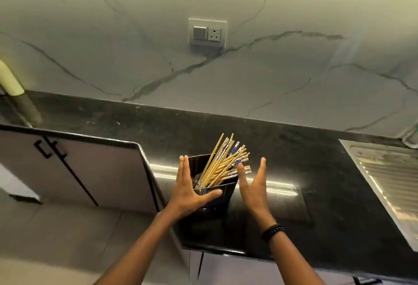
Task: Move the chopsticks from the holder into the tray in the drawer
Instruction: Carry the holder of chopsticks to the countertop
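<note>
A black square holder (222,192) stands on the dark countertop (294,160) near its front left corner. Several wooden chopsticks (222,163), some with blue-and-white patterned ends, lean to the right inside it. My left hand (188,191) lies flat against the holder's left side, fingers straight and its thumb across the front wall. My right hand (253,185) is held open just right of the holder, fingers spread, close to the chopstick tips; I cannot tell if it touches them. No drawer or tray is in view.
A steel sink drainboard (389,183) fills the right side. A marble backsplash with a switch and socket plate (207,32) rises behind the counter. Cabinet doors with black handles (51,148) stand at the left, with floor below them.
</note>
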